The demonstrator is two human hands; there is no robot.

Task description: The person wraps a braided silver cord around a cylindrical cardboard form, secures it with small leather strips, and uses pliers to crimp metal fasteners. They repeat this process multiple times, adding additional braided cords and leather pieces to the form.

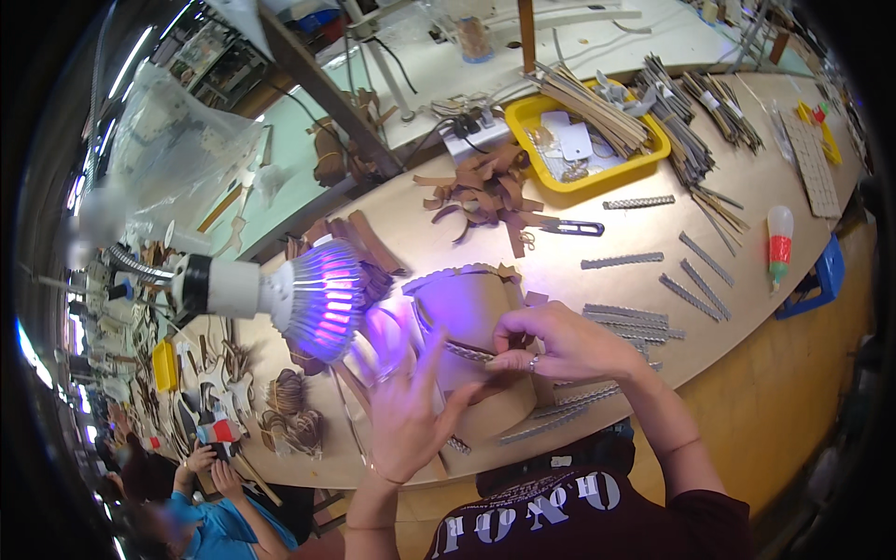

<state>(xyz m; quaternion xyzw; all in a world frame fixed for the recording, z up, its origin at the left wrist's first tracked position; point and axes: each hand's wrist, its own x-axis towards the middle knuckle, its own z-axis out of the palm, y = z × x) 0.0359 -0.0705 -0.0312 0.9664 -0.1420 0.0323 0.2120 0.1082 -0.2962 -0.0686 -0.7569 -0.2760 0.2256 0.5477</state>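
A tan, leather-like panel with a scalloped top edge lies curved over a rounded beige form in front of me. Along the panel runs a narrow braided strip. My right hand, wearing a ring, pinches the strip near its right end, with thumb and forefinger closed. To the left, my left hand is raised beside the panel, fingers spread and nothing visible in them; its fingertips are partly blurred. A lamp casts purple light over the left hand and panel.
Several braided strips lie to the right, with thread snips and brown scraps farther back. A yellow tray holds strips and cards. A red-banded bottle stands far right. At lower left, a person in blue works.
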